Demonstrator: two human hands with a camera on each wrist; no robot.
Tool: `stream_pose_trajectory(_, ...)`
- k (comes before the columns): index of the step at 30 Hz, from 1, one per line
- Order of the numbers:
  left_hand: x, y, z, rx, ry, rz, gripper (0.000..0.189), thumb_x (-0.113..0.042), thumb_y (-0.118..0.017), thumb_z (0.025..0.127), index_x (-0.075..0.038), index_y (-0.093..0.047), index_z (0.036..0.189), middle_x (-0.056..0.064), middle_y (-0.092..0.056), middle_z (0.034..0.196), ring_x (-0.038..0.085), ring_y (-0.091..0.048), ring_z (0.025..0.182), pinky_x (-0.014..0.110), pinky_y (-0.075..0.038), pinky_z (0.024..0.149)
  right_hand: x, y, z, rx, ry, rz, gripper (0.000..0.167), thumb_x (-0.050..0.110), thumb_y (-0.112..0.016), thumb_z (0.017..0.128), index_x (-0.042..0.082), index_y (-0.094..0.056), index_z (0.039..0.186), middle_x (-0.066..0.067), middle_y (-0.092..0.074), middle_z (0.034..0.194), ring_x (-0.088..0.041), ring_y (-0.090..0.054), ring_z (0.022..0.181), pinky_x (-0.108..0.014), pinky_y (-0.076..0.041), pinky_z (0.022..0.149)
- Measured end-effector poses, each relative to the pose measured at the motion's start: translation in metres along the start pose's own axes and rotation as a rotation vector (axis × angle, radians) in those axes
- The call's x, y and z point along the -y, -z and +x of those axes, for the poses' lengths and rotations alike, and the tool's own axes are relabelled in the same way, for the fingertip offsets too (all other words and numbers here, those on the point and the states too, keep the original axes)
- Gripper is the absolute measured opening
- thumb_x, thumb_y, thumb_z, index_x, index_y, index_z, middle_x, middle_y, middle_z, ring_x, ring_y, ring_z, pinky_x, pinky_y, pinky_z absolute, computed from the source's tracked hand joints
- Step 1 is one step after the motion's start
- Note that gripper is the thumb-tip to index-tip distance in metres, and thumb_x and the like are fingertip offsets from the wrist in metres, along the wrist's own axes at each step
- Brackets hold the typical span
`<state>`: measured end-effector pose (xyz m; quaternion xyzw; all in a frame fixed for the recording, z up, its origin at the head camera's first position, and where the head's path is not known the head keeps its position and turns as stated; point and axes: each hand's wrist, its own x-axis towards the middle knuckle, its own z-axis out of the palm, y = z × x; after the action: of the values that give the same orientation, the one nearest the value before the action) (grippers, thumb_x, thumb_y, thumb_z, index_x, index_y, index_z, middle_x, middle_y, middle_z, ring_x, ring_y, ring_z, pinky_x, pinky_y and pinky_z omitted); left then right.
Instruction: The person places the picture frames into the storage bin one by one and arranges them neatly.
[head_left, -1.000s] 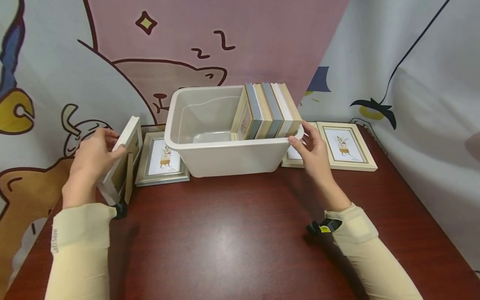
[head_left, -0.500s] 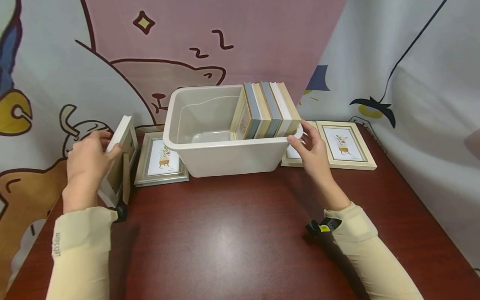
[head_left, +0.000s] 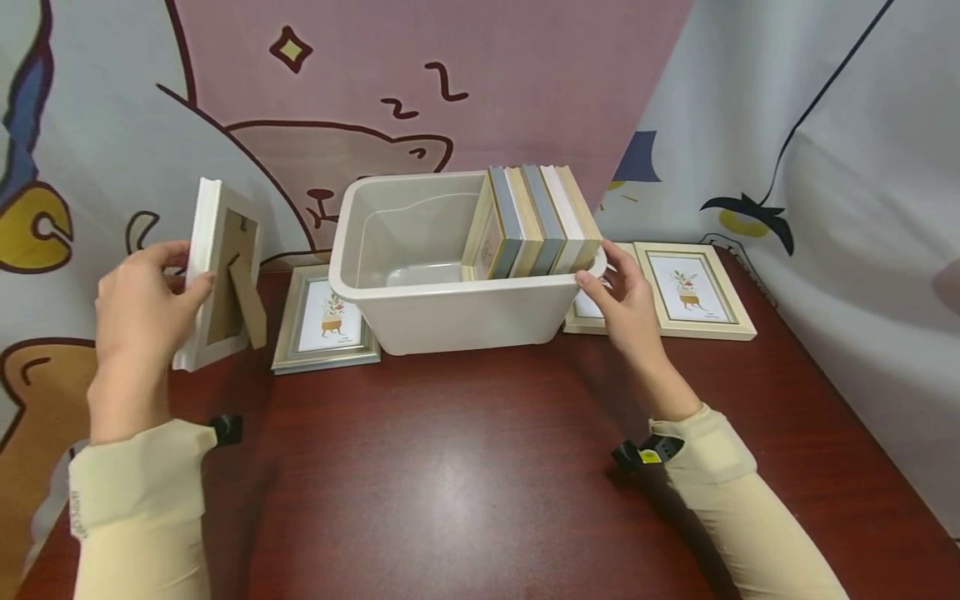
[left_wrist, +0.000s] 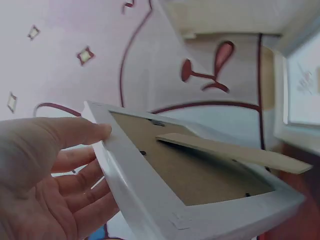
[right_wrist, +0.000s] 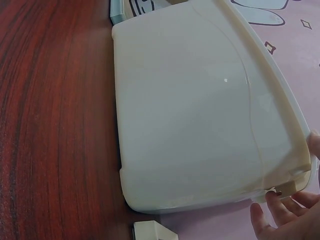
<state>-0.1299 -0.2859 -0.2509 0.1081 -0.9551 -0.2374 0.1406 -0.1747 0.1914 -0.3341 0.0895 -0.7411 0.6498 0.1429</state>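
Note:
My left hand (head_left: 142, 308) grips a white photo frame (head_left: 201, 275) by its outer side, thumb on the back edge and fingers behind. The frame is upright at the table's left, its brown backing and propped-out stand (left_wrist: 225, 150) facing the bin. With thumb and fingers my right hand (head_left: 626, 304) holds the rim at the right front corner of a cream plastic bin (head_left: 457, 321). Inside the bin's right half a row of several photo frames (head_left: 536, 221) stands on edge, in grey, white and wood tones. The left part of the bin floor shows.
A silver-edged photo frame (head_left: 326, 321) lies face up left of the bin. To the right lies a cream photo frame (head_left: 693, 292), with another partly hidden behind the bin and right hand. A cartoon-printed cloth (head_left: 525, 75) hangs along the table's back.
My left hand has raised the white photo frame off the table and shifted it left, turning its back more into sight. The right hand and the bin stay where they were.

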Motion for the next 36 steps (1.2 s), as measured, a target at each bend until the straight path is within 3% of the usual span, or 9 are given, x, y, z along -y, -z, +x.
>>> stream_pose_trajectory(3,-0.010,0.006,-0.003,-0.064,0.015,-0.052,0.051,-0.024,-0.055,0.100,-0.001,-0.048,0.145,0.030,-0.054,0.138,0.046,-0.059,0.116,0.047,-0.058,0.085,0.000,0.000,0.000,0.004,0.003,0.002,0.056,0.007,-0.060,0.097,0.002,-0.040,0.149,-0.018,-0.046,0.150,-0.006,-0.054,0.123,-0.011,-0.047,0.098)
stream_pose_trajectory(6,-0.019,0.008,-0.005,-0.162,0.016,-0.101,0.048,-0.025,-0.060,0.097,-0.004,-0.054,0.140,0.023,-0.058,0.137,0.009,-0.064,0.105,0.015,-0.043,0.075,-0.001,0.001,0.000,0.005,0.003,0.006,0.056,0.007,-0.060,0.097,0.002,-0.041,0.149,-0.017,-0.046,0.149,-0.006,-0.054,0.122,-0.011,-0.047,0.098)
stream_pose_trajectory(7,-0.022,0.008,-0.006,-0.194,0.014,-0.116,0.048,-0.026,-0.062,0.096,-0.005,-0.055,0.139,0.020,-0.059,0.137,-0.003,-0.059,0.098,0.010,-0.035,0.071,-0.001,0.001,0.000,0.004,0.003,0.004,0.056,0.007,-0.060,0.097,0.003,-0.041,0.150,-0.017,-0.046,0.149,-0.005,-0.055,0.122,-0.011,-0.047,0.098)
stream_pose_trajectory(10,-0.032,0.008,-0.008,-0.295,-0.013,-0.165,0.046,-0.027,-0.066,0.094,-0.008,-0.058,0.134,0.013,-0.063,0.132,-0.020,-0.041,0.085,0.002,-0.034,0.069,-0.002,0.003,-0.001,-0.001,0.001,-0.003,0.055,0.008,-0.060,0.098,0.003,-0.041,0.150,-0.016,-0.046,0.149,-0.004,-0.055,0.122,-0.011,-0.047,0.097)
stream_pose_trajectory(12,-0.040,0.007,-0.009,-0.358,-0.038,-0.202,0.043,-0.026,-0.068,0.092,-0.011,-0.059,0.132,0.008,-0.064,0.129,-0.019,-0.046,0.088,0.002,-0.042,0.074,-0.003,0.003,-0.001,-0.002,0.002,-0.007,0.055,0.008,-0.060,0.098,0.003,-0.041,0.150,-0.016,-0.046,0.149,-0.004,-0.055,0.122,-0.011,-0.047,0.097)
stream_pose_trajectory(17,-0.059,0.005,-0.008,-0.455,-0.122,-0.360,0.036,-0.016,-0.073,0.087,-0.014,-0.063,0.122,-0.023,-0.056,0.107,-0.009,-0.057,0.096,0.007,-0.053,0.081,-0.004,0.003,-0.001,-0.003,0.011,-0.002,0.055,0.007,-0.060,0.098,0.002,-0.041,0.149,-0.017,-0.047,0.149,-0.004,-0.055,0.120,-0.011,-0.047,0.097)
stream_pose_trajectory(19,-0.067,0.004,-0.008,-0.459,-0.159,-0.426,0.035,-0.012,-0.073,0.086,-0.013,-0.063,0.119,-0.030,-0.048,0.103,-0.007,-0.058,0.097,0.007,-0.054,0.079,-0.004,0.003,-0.001,-0.005,0.013,-0.001,0.055,0.007,-0.060,0.098,0.002,-0.041,0.149,-0.017,-0.047,0.148,-0.003,-0.056,0.119,-0.011,-0.047,0.097)
stream_pose_trajectory(28,-0.108,-0.011,-0.013,-0.366,-0.288,-0.570,0.036,-0.002,-0.069,0.088,-0.002,-0.058,0.122,-0.030,-0.048,0.106,0.002,-0.060,0.103,0.022,-0.059,0.086,-0.002,0.002,0.000,-0.005,0.015,-0.003,0.055,0.006,-0.060,0.097,0.001,-0.041,0.149,-0.019,-0.046,0.149,-0.003,-0.055,0.119,-0.011,-0.047,0.097)
stream_pose_trajectory(36,-0.140,-0.036,-0.013,-0.257,-0.387,-0.680,0.035,0.001,-0.071,0.086,0.003,-0.056,0.117,-0.003,-0.059,0.110,0.004,-0.061,0.099,0.015,-0.058,0.081,-0.001,0.001,0.000,-0.002,0.013,0.015,0.056,0.005,-0.060,0.097,0.000,-0.041,0.149,-0.019,-0.046,0.149,-0.003,-0.056,0.117,-0.011,-0.048,0.095)
